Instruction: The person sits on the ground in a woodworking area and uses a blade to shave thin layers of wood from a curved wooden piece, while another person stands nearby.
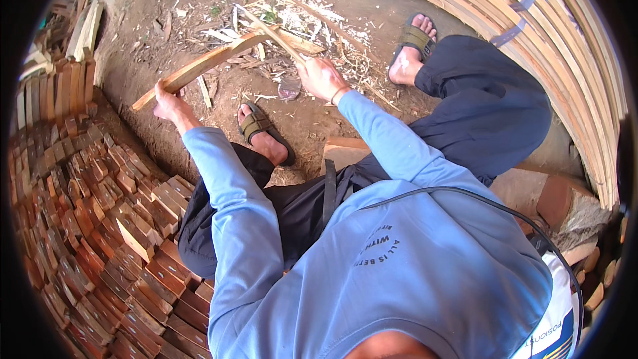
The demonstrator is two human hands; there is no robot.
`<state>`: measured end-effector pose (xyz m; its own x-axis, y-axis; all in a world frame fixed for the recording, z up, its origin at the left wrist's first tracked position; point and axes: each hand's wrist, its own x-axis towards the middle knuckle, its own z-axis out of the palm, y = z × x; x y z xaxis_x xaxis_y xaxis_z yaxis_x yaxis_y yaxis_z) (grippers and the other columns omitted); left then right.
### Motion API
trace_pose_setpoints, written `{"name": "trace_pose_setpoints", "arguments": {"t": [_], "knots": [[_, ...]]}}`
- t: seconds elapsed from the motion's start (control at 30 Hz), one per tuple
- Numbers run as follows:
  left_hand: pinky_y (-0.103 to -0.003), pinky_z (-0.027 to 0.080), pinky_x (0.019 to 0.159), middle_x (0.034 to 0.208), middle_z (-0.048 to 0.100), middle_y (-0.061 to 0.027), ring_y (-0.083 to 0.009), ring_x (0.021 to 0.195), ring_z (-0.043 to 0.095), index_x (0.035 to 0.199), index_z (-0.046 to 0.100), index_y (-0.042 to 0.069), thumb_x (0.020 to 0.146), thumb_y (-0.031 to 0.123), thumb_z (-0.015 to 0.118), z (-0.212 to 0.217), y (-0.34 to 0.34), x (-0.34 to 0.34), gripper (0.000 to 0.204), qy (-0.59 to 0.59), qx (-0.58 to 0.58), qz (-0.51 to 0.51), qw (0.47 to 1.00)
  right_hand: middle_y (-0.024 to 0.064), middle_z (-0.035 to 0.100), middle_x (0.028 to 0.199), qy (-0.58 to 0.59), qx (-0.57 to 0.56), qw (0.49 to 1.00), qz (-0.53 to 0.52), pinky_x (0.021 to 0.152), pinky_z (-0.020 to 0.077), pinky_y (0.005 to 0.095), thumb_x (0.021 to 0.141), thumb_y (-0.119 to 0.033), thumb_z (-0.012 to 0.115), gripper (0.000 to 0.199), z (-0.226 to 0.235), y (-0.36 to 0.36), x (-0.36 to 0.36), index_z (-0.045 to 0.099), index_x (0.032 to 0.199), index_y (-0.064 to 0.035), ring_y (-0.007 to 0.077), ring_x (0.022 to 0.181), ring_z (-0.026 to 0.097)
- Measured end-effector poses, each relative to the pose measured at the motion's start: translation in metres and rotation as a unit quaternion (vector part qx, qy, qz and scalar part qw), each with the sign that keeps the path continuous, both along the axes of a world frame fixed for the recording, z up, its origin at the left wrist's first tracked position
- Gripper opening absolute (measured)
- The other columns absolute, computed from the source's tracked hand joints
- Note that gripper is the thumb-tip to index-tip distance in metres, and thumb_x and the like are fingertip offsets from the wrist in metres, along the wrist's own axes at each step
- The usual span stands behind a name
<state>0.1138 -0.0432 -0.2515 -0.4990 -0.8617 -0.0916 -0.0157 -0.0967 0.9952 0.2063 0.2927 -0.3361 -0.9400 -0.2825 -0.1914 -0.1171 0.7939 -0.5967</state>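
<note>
My left hand (174, 108) is closed round the near part of a rough wooden plank (207, 64), which slants up and to the right over the dirt floor. My right hand (321, 78) grips the lower end of a long, pale wooden handle (280, 40). The handle runs up and to the left, crossing close to the plank's far end. Its own far end looks thin, and I cannot make out what kind of tool head is there. Another light piece of wood (300, 42) lies beside that crossing.
Wood chips and shavings (292, 6) litter the ground. My sandalled feet (266, 134) stand either side of the work. Stacked wooden blocks (100, 226) fill the left, and long bundled strips (531, 20) curve along the right. A white sack (555, 292) sits at lower right.
</note>
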Motion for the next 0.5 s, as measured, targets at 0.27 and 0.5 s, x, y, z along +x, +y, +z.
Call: {"name": "trace_pose_setpoints", "arguments": {"t": [0.27, 0.5], "knots": [[-0.036, 0.050, 0.060, 0.091, 0.065, -0.0156, -0.0225, 0.073, 0.062, 0.095, 0.062, -0.011, 0.078, 0.019, 0.077, 0.005, -0.004, 0.001, 0.037, -0.030, -0.013, 0.016, 0.999, 0.0127, 0.070, 0.082, -0.069, -0.032, 0.996, -0.054, 0.072, 0.0541, 0.0435, 0.088, -0.016, 0.052, 0.021, 0.016, -0.002, -0.007, 0.069, 0.082, -0.0058, 0.0301, 0.076, 0.067], [-0.038, 0.051, 0.064, 0.099, 0.063, -0.0170, -0.0240, 0.078, 0.061, 0.097, 0.060, -0.014, 0.078, 0.020, 0.077, 0.001, -0.009, -0.002, 0.042, 0.016, 0.002, -0.011, 1.000, 0.0129, 0.065, 0.072, -0.183, -0.092, 0.977, -0.064, 0.061, 0.0519, 0.0414, 0.091, -0.022, 0.052, 0.024, -0.059, 0.003, -0.004, 0.063, 0.081, -0.0036, 0.0287, 0.071, 0.066]]}}
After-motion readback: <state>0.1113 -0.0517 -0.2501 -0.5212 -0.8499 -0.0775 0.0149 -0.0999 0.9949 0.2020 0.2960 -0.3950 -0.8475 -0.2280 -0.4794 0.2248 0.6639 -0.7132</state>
